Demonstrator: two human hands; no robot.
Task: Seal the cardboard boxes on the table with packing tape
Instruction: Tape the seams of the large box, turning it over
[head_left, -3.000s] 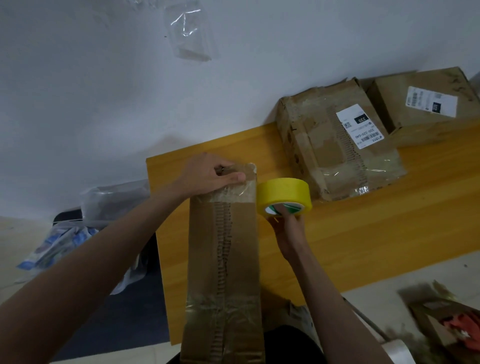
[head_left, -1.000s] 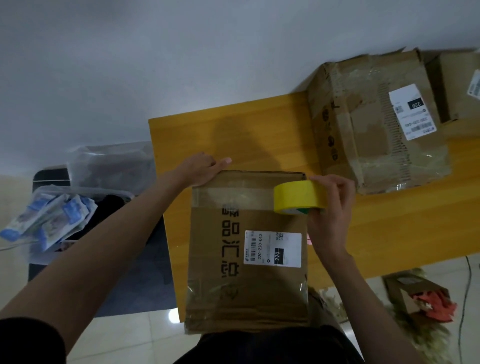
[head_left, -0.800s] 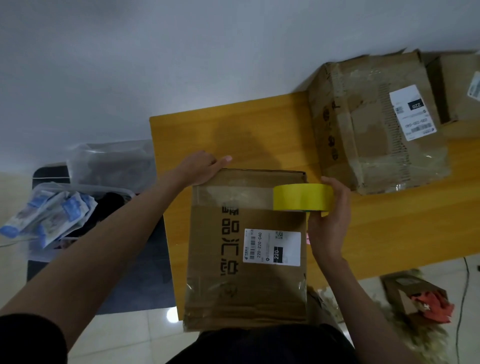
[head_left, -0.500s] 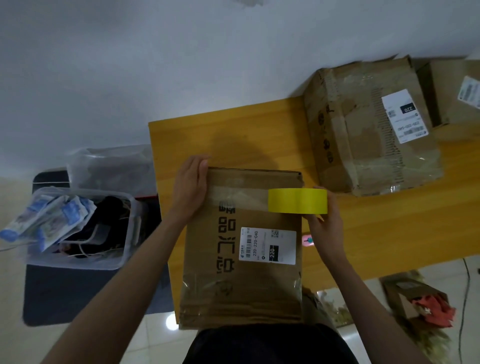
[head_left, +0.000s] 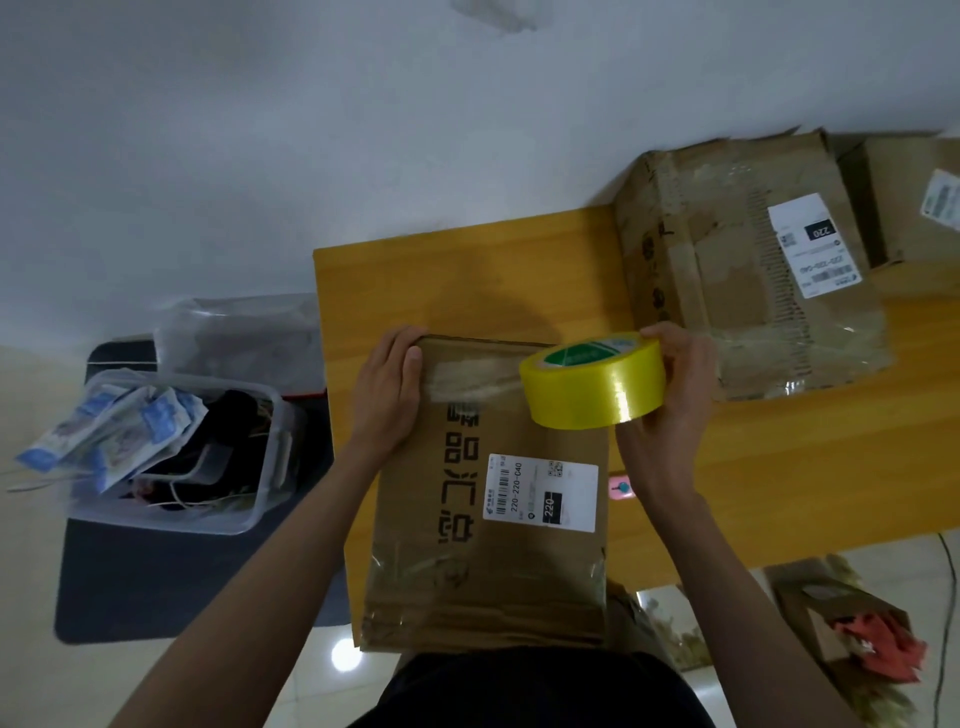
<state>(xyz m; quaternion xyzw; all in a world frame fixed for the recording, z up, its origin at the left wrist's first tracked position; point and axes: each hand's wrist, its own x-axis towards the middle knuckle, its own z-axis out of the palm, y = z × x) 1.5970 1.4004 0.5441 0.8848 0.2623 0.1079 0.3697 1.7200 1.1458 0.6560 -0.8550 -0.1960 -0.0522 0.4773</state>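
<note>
1. The cardboard box (head_left: 488, 499) lies flat at the near left corner of the worktop (head_left: 779, 467), its near end overhanging the edge toward you; a strip of tape (head_left: 470, 376) runs across its far end, where the seal is being laid.
2. Your left hand (head_left: 387, 395) lies flat, fingers straight, on the far left corner of the box over the strip's start; I judge this pins both the tape and the box against the pull.
3. Your right hand (head_left: 670, 405) grips the yellow tape roll (head_left: 595, 382), fingers curled round its far rim, just above the box's far right part; holding it raised keeps the strip taut.
4. Two more boxes (head_left: 748, 270) sit well apart at the far right against the wall, probably waiting their turn; a clear plastic bin (head_left: 171, 457) stands on the floor at left.
</note>
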